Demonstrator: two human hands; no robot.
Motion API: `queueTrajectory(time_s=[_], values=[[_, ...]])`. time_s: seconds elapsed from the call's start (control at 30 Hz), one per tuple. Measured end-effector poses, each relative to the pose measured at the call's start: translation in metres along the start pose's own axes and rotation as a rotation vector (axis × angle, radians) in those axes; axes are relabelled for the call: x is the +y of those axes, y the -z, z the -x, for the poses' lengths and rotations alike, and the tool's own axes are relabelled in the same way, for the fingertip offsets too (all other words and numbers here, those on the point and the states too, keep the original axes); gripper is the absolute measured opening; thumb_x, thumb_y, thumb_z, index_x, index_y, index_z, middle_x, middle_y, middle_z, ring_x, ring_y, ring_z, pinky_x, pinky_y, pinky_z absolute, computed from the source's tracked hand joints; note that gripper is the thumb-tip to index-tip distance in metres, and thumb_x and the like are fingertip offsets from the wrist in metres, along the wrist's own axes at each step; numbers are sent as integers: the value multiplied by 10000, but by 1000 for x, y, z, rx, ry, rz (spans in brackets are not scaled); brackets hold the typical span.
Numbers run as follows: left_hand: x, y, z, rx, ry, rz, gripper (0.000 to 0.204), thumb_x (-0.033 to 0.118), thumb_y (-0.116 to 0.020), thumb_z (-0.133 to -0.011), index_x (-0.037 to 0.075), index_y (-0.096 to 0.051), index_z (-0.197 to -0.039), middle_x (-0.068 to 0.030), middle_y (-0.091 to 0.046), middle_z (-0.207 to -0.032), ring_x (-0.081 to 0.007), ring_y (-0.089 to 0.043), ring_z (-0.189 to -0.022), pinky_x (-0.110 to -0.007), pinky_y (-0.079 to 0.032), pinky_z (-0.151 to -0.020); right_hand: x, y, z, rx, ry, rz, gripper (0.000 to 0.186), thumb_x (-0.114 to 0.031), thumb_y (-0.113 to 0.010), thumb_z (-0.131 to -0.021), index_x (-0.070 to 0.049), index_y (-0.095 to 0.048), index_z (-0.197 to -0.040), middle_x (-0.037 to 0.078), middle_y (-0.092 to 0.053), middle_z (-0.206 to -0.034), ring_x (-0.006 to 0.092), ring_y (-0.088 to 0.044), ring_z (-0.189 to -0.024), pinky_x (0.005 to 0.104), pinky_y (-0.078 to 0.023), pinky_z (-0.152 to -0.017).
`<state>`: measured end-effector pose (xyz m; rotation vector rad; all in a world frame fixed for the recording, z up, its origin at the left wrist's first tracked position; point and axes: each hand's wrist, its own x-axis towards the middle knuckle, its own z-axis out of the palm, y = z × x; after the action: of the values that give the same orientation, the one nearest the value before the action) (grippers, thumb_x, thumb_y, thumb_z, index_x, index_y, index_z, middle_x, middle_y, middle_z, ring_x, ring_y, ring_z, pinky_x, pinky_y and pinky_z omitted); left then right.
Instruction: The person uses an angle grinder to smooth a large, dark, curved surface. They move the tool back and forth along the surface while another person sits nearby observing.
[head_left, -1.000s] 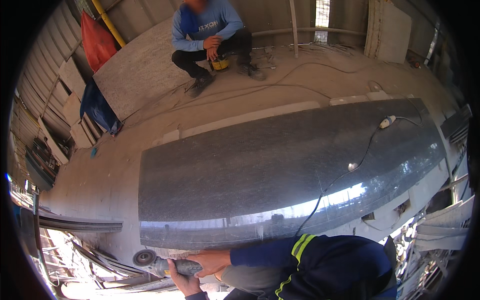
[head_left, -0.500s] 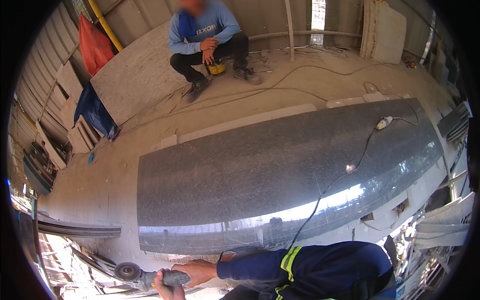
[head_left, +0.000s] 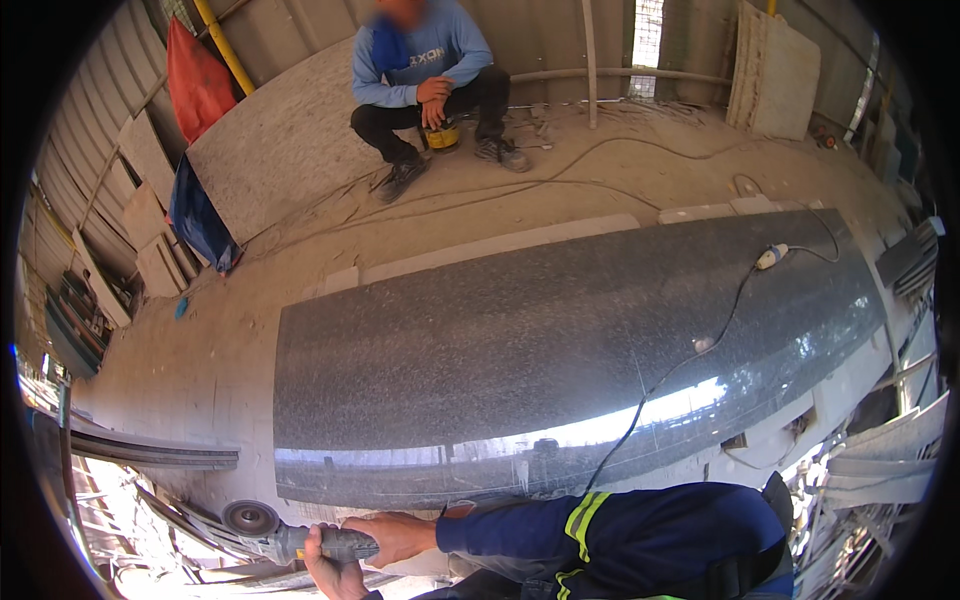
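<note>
Dim, dusty shed w/ corrugated walls. Biggest thing: a long, dark, polished stone slab, lying flat across the mid-frame, daylight glaring along its near edge. Beyond it, a person in a lt. blue top squats facing the slab, hands together. At bottom R, the wearer's navy sleeve w/ hi-vis stripes reaches across to the L. A dark power cord crosses the slab toward that sleeve; can't tell if it feeds the tool, b/c the arm hides its end. Then the angle grinder, held low at bottom L, just past the slab's near L corner, apparently clear of it. L hand is wrapped round the grinder's grey body, thumb up; R hand holds the rear end. Smaller: a pale cord connector on the slab's far R part, & the grinder's round disc, its face showing; can't tell if it's spinning. Step in hand, my read: gripping & positioning the tool, no contact w/ stone yet. Next move prob. calls for a firm two-handed hold, a steady disc angle & the cord kept well away from the disc.
</note>
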<state>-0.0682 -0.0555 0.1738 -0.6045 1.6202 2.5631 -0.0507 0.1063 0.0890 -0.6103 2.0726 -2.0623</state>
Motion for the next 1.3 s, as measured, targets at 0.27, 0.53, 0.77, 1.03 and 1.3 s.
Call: queueTrajectory(time_s=[0.27, 0.53, 0.77, 1.03, 1.3], values=[[6, -21, -8, 108, -68, -50, 282, 291, -785, -951, 40, -659, -978, -58, -628, -910, -188, -616, -902, -346, -510, -825, -24, 14, -9, -40, -39, 15, 771, -268, -830, -788, -79, -503, -1461, 255, -759, -1037, 422, -756, -932, 483, -566, -816], [12, -46, -20, 88, -172, -140, 315, 321, -783, -938, 24, -697, -998, -63, -649, -918, -185, -624, -869, -345, -509, -795, -46, 32, -21, 3, -54, -10, 840, -311, -870, -754, -81, -503, -1475, 271, -763, -1053, 411, -767, -917, 479, -580, -813], [2, -52, -33, 92, -193, -137, 228, 229, -755, -918, 15, -703, -980, -76, -657, -911, -198, -632, -853, -354, -511, -795, -33, 37, -27, 16, -50, -16, 813, -284, -877, -752, -86, -517, -1454, 257, -764, -1100, 424, -759, -972, 481, -576, -851], [-2, -59, -37, 122, -184, -88, 179, 133, -782, -866, -23, -722, -930, -97, -675, -859, -207, -649, -807, -354, -531, -768, -28, 40, -24, 18, -107, -58, 794, -250, -873, -755, -73, -521, -1444, 254, -754, -1137, 410, -750, -1039, 478, -569, -883], [-4, -68, -36, 142, -183, -102, 151, 96, -780, -852, -27, -717, -913, -105, -684, -843, -207, -653, -765, -358, -542, -732, -18, 39, -23, 57, -109, -61, 829, -243, -869, -744, -68, -522, -1476, 264, -749, -1167, 398, -749, -1064, 459, -573, -910]])
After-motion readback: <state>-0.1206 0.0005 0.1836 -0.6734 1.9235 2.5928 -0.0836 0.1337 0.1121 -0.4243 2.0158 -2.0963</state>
